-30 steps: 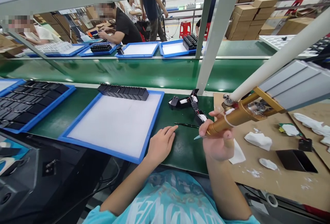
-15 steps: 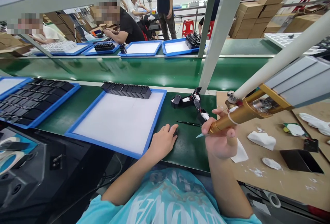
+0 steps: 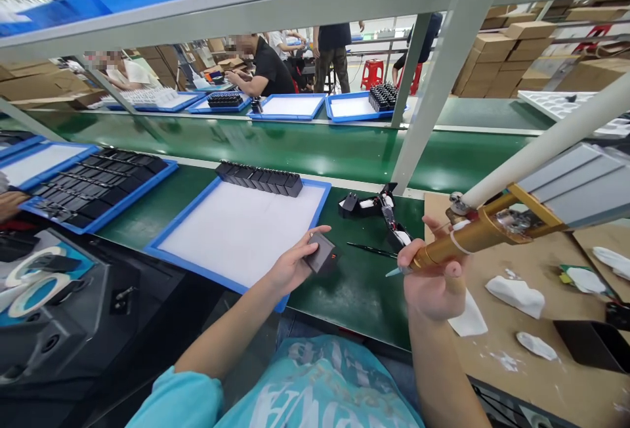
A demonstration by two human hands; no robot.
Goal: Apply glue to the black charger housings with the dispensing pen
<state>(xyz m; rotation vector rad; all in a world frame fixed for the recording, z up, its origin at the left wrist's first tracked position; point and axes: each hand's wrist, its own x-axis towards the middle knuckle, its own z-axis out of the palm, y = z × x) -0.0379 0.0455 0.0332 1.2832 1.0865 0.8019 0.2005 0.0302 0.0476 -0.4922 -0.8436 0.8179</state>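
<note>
The black block (image 3: 322,254) is in the left hand (image 3: 290,264), above the bench (image 3: 354,297) at the near right corner of the tray (image 3: 236,234). The left fingers are closed on it, thumb on its upper side; small orange marks show on its right side. The right hand (image 3: 436,283) has its fingers curled round the gold-coloured tool (image 3: 445,251), whose pale blue tip points left, apart from the block.

Progress: one row of black boxes (image 3: 259,178) stands along the tray's far edge; white lining shows over the remainder, so the tray is judged only part filled. The held block is not in that row. The opened black housings (image 3: 388,211), far right of the tray, show wiring and are judged unfinished. A slim black stick (image 3: 371,249) lies just nearer. To the left, a second tray carries several rows of boxes (image 3: 101,185). To the right, white scraps (image 3: 514,295) lie on brown card (image 3: 536,375).

Against the earlier frame: the left hand was palm down at the bench, with a dark item barely visible at its fingertips; it is now turned, the block plainly in view. The right-hand grip and the row are unchanged.
</note>
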